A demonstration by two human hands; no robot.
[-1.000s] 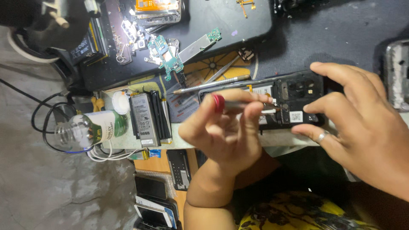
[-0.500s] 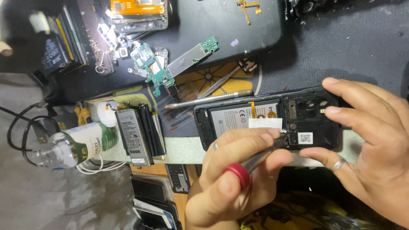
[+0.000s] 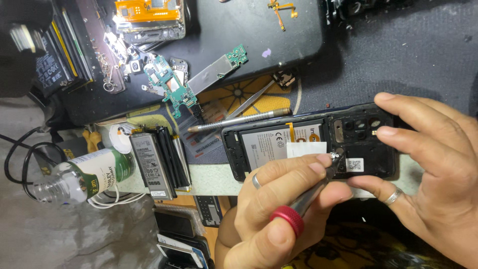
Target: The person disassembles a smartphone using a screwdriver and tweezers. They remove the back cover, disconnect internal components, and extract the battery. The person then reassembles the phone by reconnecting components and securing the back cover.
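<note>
Since half a second ago our left hand [image 3: 279, 214] keeps its closed grip on the red-capped metal screwdriver [image 3: 303, 201], tip unmoved on the opened black phone [image 3: 308, 144], which our right hand [image 3: 428, 164] clasps, so we judge one screw is being worked.

White label [image 3: 306, 148] on battery [image 3: 279, 144] — green-banded bottle [image 3: 84, 174] left.

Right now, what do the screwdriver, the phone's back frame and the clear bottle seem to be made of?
Screwdriver: looks like a bare metal shaft, grey with a shine, and a glossy red cap, probably plastic or painted metal.
Phone: opened back, dark matte frame, likely plastic; the white-labelled battery looks foil-wrapped.
Bottle: clear plastic, seemingly; light passes through its ridged neck, with a green and white label.
</note>
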